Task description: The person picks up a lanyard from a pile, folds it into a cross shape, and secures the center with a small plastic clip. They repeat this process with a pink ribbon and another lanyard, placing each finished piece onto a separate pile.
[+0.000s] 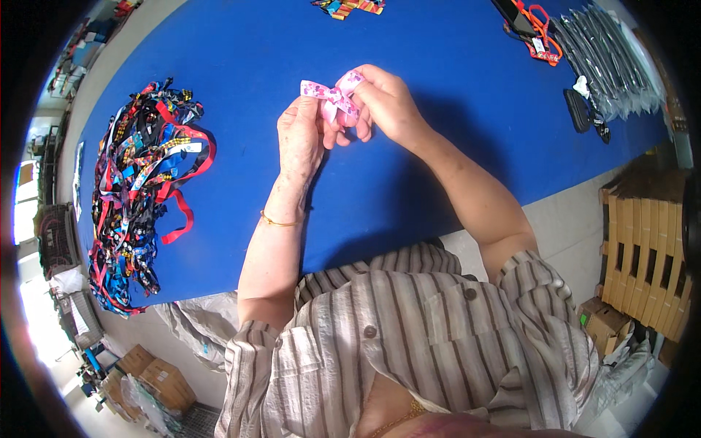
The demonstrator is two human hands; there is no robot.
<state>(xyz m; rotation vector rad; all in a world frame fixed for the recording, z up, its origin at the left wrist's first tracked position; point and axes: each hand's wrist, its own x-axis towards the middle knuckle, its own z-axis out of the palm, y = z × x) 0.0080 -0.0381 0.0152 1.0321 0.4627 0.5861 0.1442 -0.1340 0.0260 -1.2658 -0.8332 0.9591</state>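
Note:
Over the middle of the blue table, both my hands hold a pink patterned ribbon strap (pixel 318 90), folded into loops. My left hand (pixel 299 135) pinches it from the left, thumb up against the band, and one end sticks out beyond that thumb. From the right, my right hand (pixel 387 102) grips another loop between thumb and fingers. The strap's lower part lies between my fingers and is partly hidden by them. A shadow of my hands and arms falls on the table to the right.
A big tangled heap of colourful lanyards (pixel 135 190) covers the table's left side, a red strap looping out. At the far edge lie striped straps (pixel 349 7). Far right are orange-handled scissors (pixel 544 29), clear plastic packets (pixel 610 62) and a black case (pixel 576 111). Cardboard boxes (pixel 164 383) stand below left.

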